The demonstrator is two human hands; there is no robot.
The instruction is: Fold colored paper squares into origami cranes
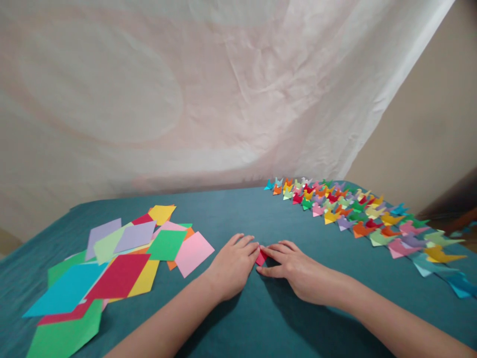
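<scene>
A small piece of red origami paper [261, 257], folded down to a compact shape, lies on the teal cloth between my two hands. My left hand [235, 263] bends over its left side, the index fingertip against the paper and the thumb mostly hidden. From the right, my right hand [294, 266] pinches the same paper, with index finger at its far edge and thumb at the near corner. Part of the paper is covered by my fingers, so its exact fold cannot be made out.
Loose square paper sheets in many colours, among them a pink sheet [194, 253] and a blue sheet [69, 288], overlap on the left. Rows of folded paper birds [331, 217] stand on the right. A pale curtain [208, 89] hangs behind the table [223, 209].
</scene>
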